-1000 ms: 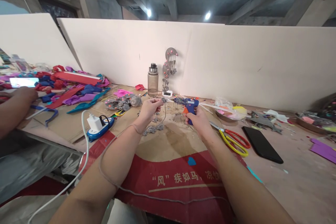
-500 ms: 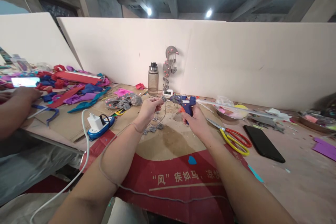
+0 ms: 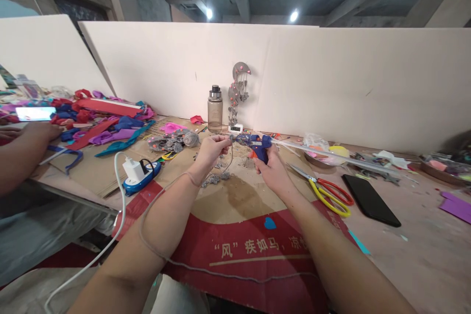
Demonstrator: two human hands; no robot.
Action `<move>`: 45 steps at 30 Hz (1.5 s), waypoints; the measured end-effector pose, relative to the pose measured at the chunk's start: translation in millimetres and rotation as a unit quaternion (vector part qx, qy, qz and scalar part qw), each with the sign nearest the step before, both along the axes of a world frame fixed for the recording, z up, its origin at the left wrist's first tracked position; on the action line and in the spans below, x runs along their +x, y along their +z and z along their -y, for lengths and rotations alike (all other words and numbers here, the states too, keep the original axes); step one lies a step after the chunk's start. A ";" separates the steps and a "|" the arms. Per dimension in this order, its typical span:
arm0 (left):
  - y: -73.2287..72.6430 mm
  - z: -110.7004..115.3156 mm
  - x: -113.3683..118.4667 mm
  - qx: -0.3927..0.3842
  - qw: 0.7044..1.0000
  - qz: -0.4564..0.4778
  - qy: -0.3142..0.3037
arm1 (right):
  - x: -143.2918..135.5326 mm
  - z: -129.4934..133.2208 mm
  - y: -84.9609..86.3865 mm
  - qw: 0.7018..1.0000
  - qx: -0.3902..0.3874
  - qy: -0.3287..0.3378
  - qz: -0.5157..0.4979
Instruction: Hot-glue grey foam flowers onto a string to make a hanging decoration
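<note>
My right hand (image 3: 273,167) is wrapped round the handle of a blue hot glue gun (image 3: 262,145), whose long clear glue stick (image 3: 324,151) sticks out behind. The gun's nozzle points left, close to the fingertips of my left hand (image 3: 214,151). Those fingers pinch grey yarn (image 3: 231,156) with a small grey piece at its end; the exact contact with the nozzle is too small to tell. The yarn loops across my left forearm and down over the red cardboard. Below my hands lies a small cluster of grey yarn pieces (image 3: 216,178).
Left of centre are a grey yarn ball (image 3: 191,139) and a power strip (image 3: 142,179). A bottle (image 3: 215,110) stands behind, beside a grey moon-shaped hanging ornament (image 3: 241,71). Scissors (image 3: 329,196) and a black phone (image 3: 371,200) lie right. Another person's hand (image 3: 40,132) is far left.
The glue gun and my right hand have shifted slightly left, bringing the nozzle closer to my left fingertips. My left hand stays nearly still.
</note>
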State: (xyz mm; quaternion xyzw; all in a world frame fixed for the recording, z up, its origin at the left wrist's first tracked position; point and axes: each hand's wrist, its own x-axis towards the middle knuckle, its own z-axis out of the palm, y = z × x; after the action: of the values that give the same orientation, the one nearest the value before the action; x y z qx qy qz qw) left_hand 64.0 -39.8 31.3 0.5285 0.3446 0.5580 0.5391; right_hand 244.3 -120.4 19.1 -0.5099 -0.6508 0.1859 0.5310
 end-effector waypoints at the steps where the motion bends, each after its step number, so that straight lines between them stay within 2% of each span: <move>1: 0.4 0.6 0.3 0.003 1.000 -0.004 0.001 | 0.2 0.3 -0.3 1.000 0.008 -0.006 0.011; 8: 2.7 3.0 0.8 0.005 1.000 -0.009 0.016 | -1.2 7.9 4.9 0.997 -0.009 -0.027 0.072; 19: 0.7 0.6 0.6 0.012 1.000 -0.011 0.014 | -2.4 13.6 10.8 0.992 -0.016 -0.054 0.109; 33: 3.1 3.3 1.0 0.011 1.000 -0.017 0.009 | -1.2 11.3 8.3 0.995 0.003 -0.054 0.078; 37: 0.8 1.5 0.7 0.002 1.000 -0.001 -0.001 | -2.0 8.3 7.6 0.998 0.008 -0.043 0.037; 41: 1.0 0.5 -1.9 -0.018 0.999 0.029 0.000 | 0.1 2.2 9.0 0.997 -0.046 -0.001 -0.068; 45: 4.6 3.7 -2.4 -0.022 0.998 0.051 -0.015 | 13.7 -11.8 -3.8 0.981 -0.166 -0.022 -0.101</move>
State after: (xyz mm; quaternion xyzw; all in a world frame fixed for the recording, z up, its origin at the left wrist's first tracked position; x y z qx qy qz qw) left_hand 61.6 -43.6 35.9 0.4930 0.3207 0.5682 0.5756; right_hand 258.0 -108.6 15.3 -0.5838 -0.5426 0.3295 0.5062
